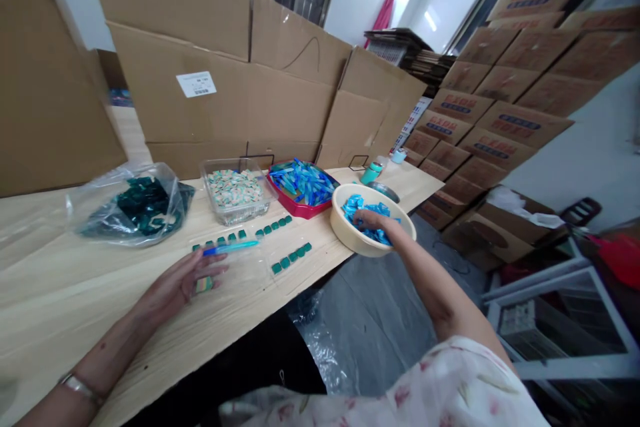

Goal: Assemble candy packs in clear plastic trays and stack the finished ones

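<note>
A: What's in the right hand (370,219)?

B: It's down among the blue pieces (370,213) in a cream plastic basin (360,247), at the table's edge. The fingers curl into the heap, but I can't tell whether they've closed on anything.

A: And the left hand (183,280)?

B: Open, fingers slightly apart, lying flat on the table (60,247). A blue-and-clear strip (230,248) lies just past the fingertips, and a small striped piece (203,285) sits under them.

A: How much is laid out?

B: Rows of small green squares (275,230) sit on a clear plastic sheet (240,273), with gaps between them, and much of the sheet is bare.

A: And what's left in the containers?

B: Plenty. A plastic bag (143,207) holds a mass of dark green pieces, a clear tub (235,190) is heaped with pale speckled pieces, and a red tray (303,183) is full of blue sticks. Flattened cardboard boxes (200,107) stand behind them.
</note>
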### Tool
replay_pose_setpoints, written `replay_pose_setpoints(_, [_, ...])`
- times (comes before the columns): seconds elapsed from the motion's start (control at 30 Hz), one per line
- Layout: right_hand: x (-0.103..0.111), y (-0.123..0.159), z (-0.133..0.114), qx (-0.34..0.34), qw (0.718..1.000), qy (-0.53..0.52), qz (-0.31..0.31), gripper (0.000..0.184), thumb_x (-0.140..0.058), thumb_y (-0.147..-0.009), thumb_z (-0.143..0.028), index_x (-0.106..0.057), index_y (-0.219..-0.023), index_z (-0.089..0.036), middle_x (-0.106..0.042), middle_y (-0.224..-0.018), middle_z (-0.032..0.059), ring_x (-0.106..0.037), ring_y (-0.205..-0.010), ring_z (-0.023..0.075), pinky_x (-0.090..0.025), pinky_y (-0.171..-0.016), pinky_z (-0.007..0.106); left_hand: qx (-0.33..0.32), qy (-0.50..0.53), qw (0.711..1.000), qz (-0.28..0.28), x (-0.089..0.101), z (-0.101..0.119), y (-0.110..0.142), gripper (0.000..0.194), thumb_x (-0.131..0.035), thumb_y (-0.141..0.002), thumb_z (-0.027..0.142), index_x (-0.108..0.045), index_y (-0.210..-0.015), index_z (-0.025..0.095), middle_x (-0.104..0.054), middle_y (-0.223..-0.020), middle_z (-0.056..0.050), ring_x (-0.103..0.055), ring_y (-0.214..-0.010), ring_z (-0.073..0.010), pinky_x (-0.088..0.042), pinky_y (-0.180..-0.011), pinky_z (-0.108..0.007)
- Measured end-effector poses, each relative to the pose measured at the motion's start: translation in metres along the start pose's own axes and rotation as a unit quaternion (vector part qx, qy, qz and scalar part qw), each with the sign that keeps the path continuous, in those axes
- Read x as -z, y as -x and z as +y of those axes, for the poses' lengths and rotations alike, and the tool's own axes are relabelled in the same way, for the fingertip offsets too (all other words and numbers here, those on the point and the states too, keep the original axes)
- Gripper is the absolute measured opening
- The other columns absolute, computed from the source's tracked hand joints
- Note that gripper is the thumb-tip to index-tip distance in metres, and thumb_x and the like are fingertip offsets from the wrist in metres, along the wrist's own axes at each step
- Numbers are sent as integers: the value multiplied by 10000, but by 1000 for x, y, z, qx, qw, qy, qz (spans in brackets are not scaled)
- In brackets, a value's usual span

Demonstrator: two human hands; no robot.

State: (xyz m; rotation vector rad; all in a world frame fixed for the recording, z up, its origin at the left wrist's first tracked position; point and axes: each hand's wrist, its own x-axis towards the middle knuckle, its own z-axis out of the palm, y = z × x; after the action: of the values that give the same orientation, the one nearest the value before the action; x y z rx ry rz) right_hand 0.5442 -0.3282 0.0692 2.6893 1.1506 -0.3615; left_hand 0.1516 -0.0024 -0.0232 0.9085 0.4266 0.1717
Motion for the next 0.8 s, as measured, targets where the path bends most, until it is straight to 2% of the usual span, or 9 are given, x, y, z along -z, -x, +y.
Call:
replay_pose_setpoints(0.13, [9,11,-4,5,993,-44,107,172,-519,-803,-192,-642,-899,-119,-668,-990,124,-601,-876,198,-446,-773,269,-45,17,999,-19,-6,-1,6,228,-550,-846,259,-594,-1045,156,-648,-1118,-158,-654,-941,-280,-550,-674,-360])
replay_pose_setpoints(0.17, [12,11,-10,-6,984,-70,164,209,-479,-834,-241,-626,-914,-117,-660,-980,133,-599,-870,206,-453,-760,290,-48,25,998,-24,-7,-1,7,225,-541,-852,251,-590,-1047,150,-651,-1105,-158,-655,-940,-278,-548,-694,-374])
replay_pose_setpoints(0.2, [16,12,-19,-17,950,-162,265,221,-510,-824,-306,-623,-891,-129,-664,-926,115,-604,-820,203,-463,-723,292,-53,34,998,-25,-8,-1,8,220,-536,-855,247,-586,-1043,144,-655,-1091,-159,-658,-932,-278,-546,-699,-382])
replay_pose_setpoints(0.27, [22,14,-53,24,868,-333,368,270,-597,-765,-403,-614,-879,-158,-661,-839,65,-602,-732,180,-473,-667,289,-55,47,997,-20,-10,0,8,215,-529,-861,249,-572,-1045,147,-657,-1080,-157,-663,-912,-274,-543,-693,-390])
replay_pose_setpoints(0.33, [21,21,-105,130,833,-421,333,308,-675,-702,-434,-625,-865,-177,-655,-790,30,-595,-687,160,-474,-653,286,-52,51,997,-16,-10,1,8,208,-520,-866,252,-566,-1039,146,-653,-1079,-156,-665,-893,-268,-539,-690,-396])
replay_pose_setpoints(0.47, [1,40,-225,292,861,-350,228,238,-652,-759,-417,-661,-835,-191,-665,-798,34,-595,-714,163,-469,-668,290,-59,43,997,-20,-10,0,7,241,-508,-873,277,-560,-1067,144,-639,-1086,-153,-662,-881,-266,-535,-699,-405])
replay_pose_setpoints(0.57, [-16,45,-281,358,874,-244,218,205,-574,-842,-369,-669,-873,-190,-675,-853,55,-603,-821,188,-462,-765,317,-66,39,996,-33,-9,0,7,282,-508,-872,298,-551,-1102,140,-623,-1116,-166,-659,-890,-272,-537,-691,-396])
replay_pose_setpoints(0.67, [-19,45,-294,357,884,-196,229,244,-523,-877,-358,-654,-976,-178,-649,-958,88,-602,-875,197,-471,-735,297,-78,41,996,-31,-8,1,6,273,-517,-868,290,-562,-1082,126,-634,-1097,-168,-664,-856,-264,-539,-674,-389])
replay_pose_setpoints(0.8, [-7,51,-253,297,893,-184,285,250,-449,-914,-310,-649,-967,-169,-635,-928,104,-595,-870,199,-469,-769,311,-98,44,994,5,-4,4,5,238,-530,-861,277,-584,-1031,118,-668,-1036,-150,-670,-821,-257,-541,-665,-383])
